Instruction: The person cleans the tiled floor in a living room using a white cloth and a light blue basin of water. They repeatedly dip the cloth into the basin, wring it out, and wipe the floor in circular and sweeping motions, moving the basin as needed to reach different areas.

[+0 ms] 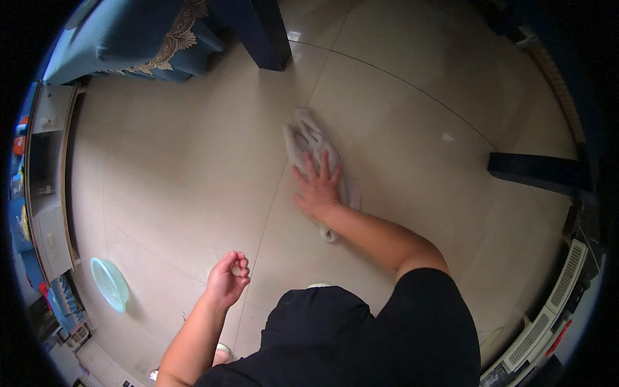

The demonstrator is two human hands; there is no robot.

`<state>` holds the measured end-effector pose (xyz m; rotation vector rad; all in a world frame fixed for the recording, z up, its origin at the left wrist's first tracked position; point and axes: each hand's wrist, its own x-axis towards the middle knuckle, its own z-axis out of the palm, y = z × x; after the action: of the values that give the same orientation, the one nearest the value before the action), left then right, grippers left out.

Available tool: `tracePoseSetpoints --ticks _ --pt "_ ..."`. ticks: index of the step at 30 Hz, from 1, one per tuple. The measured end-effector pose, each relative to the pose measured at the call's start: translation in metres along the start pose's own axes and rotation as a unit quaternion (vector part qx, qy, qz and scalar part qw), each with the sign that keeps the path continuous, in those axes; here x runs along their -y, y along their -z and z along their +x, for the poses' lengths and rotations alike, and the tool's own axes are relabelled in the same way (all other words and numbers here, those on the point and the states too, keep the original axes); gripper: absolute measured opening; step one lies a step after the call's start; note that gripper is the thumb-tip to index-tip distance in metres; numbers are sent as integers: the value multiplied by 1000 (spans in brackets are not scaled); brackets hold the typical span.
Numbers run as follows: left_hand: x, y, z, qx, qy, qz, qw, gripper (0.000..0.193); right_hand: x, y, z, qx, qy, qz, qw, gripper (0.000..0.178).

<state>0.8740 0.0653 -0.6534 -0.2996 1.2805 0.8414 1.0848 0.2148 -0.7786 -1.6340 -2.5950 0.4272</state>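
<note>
My right hand [318,187] lies flat on a light grey cloth [308,132], fingers spread, pressing it against the tiled floor [187,161]. The cloth is rumpled. Its folds reach beyond my fingertips, and more of it shows beside and below my wrist. My left hand [229,277] hangs over the floor at the lower left, its fingers curled in toward the palm. Nothing shows in it, and it stays apart from the cloth.
A pale turquoise basin [111,285] stands on the floor at the left, near a cabinet [51,180] with drawers. Blue fabric with lace trim [174,42] hangs at the upper left. Dark legs [258,32] rise at the top; another dark leg [535,173] is at the right.
</note>
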Motion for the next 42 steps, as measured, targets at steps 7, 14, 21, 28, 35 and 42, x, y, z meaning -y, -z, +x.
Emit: tracePoseSetpoints --ticks 7,14,21,28,35,42 --pt "10 23 -23 -96 15 80 992 19 -91 5 152 -25 -4 -102 994 37" --pt "5 25 -39 -152 -15 172 973 20 -306 54 45 41 -337 -140 930 46" --pt "15 8 -21 -112 -7 222 969 22 -379 -9 -308 25 -592 -144 793 48" --pt "32 15 -18 -77 16 271 959 18 -263 -9 -362 92 -770 -30 630 48" --pt "31 28 -28 -79 -2 296 952 18 -220 -18 -178 -17 -448 -81 890 50" --pt "29 9 -41 -57 -49 298 952 17 -46 -42 -78 42 -16 -14 999 32"
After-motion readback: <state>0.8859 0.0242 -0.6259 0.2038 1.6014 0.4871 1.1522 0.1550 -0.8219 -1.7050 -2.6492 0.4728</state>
